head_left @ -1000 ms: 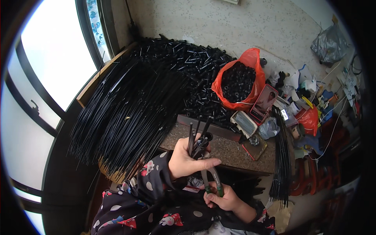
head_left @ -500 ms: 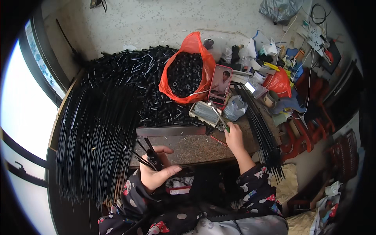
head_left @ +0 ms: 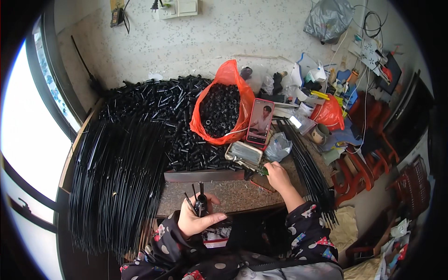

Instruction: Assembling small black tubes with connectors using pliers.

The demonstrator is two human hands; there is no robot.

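Note:
Above the near edge of the table, my left hand [head_left: 198,220] is closed around a black tubular piece [head_left: 201,205] with several thin black rods standing up from it. My right hand [head_left: 279,177] grips a slim metal tool by its green handle [head_left: 263,171]; its kind does not show clearly. The tool's metal end lies against a small open box [head_left: 255,163] of thin grey pins or wires. Short black tubular parts [head_left: 196,157] lie heaped beyond my left hand, behind a dark strip [head_left: 205,176].
Long black rods [head_left: 116,186] cover the table's left, with another bundle [head_left: 310,172] at the right. Behind the box stand a red bag [head_left: 198,119] of black parts and a phone [head_left: 259,122] playing video. A clear plastic bag [head_left: 278,147] sits right of the box.
The view has tilted up, showing more wall. My right hand has swung the tool from pointing away to pointing left at the small box. My left hand has shifted right, its rods more upright.

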